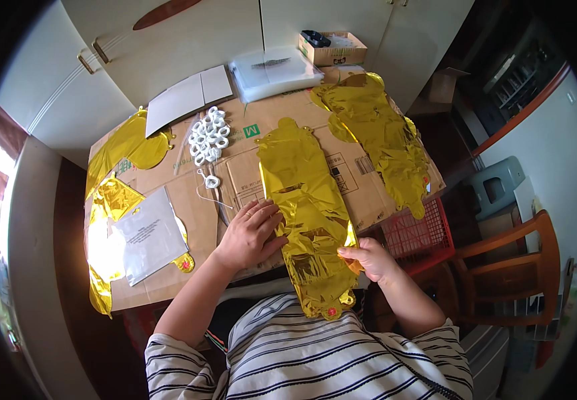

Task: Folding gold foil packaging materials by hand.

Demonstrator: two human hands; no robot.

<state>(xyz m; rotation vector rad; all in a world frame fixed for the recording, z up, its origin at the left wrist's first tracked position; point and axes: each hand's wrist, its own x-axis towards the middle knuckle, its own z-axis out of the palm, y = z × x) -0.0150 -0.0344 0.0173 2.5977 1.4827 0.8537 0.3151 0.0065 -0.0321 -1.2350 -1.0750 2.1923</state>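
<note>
Head view looks down on a flattened brown cardboard sheet point(188, 200) serving as a work surface. A long, crinkled gold foil balloon point(305, 207), shiny and deflated, lies across its middle and overhangs the near edge. The left hand point(248, 233) presses flat, fingers spread, on the balloon's left edge. The right hand point(368, 259) pinches its right edge between thumb and fingers. A second crumpled gold balloon point(378, 133) lies to the right, more gold foil point(118, 200) to the left under a clear plastic bag point(148, 237). White plastic rings point(210, 137) cluster farther back.
</note>
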